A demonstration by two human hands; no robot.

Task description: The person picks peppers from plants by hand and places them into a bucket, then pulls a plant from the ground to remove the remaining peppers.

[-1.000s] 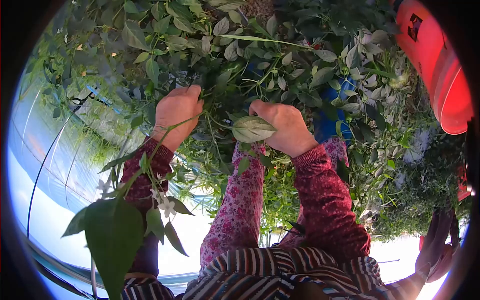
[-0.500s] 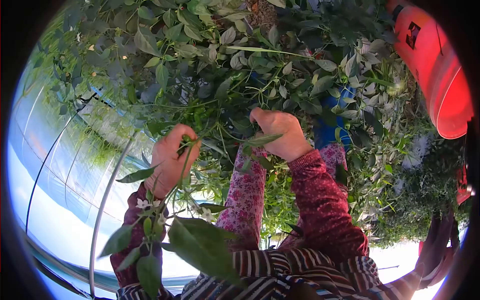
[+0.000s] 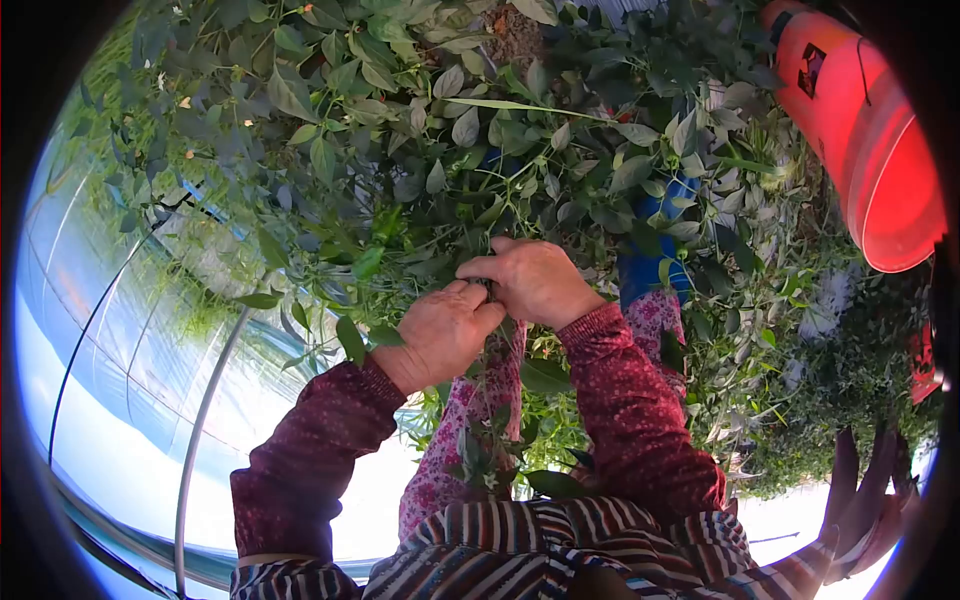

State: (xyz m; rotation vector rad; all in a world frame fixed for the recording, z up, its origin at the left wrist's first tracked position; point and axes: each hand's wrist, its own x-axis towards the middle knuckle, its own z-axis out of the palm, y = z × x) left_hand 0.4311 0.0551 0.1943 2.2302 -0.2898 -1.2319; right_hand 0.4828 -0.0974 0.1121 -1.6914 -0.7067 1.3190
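Note:
My left hand (image 3: 447, 332) and my right hand (image 3: 535, 284) meet at the middle of the view, their fingertips close together over the green plants (image 3: 400, 180). Curled fingers on my left hand pinch at a leafy plant stem, part of which hangs down below between the forearms, with leaves (image 3: 545, 375) and small white flowers. The thumb and fingers of my right hand are also drawn together beside it; what lies between them is hidden. Both wrists come out of dark red patterned sleeves.
A red bucket (image 3: 850, 130) lies tilted at the upper right. A blue boot (image 3: 655, 245) stands among the leaves, below it a pink floral trouser leg (image 3: 660, 325). On the left, a curved metal pole (image 3: 208, 420) runs before clear plastic sheeting.
My left hand has moved right and up to meet my right hand. The leafy stem has swung right and down, away from the left forearm. My right hand has shifted slightly left and down.

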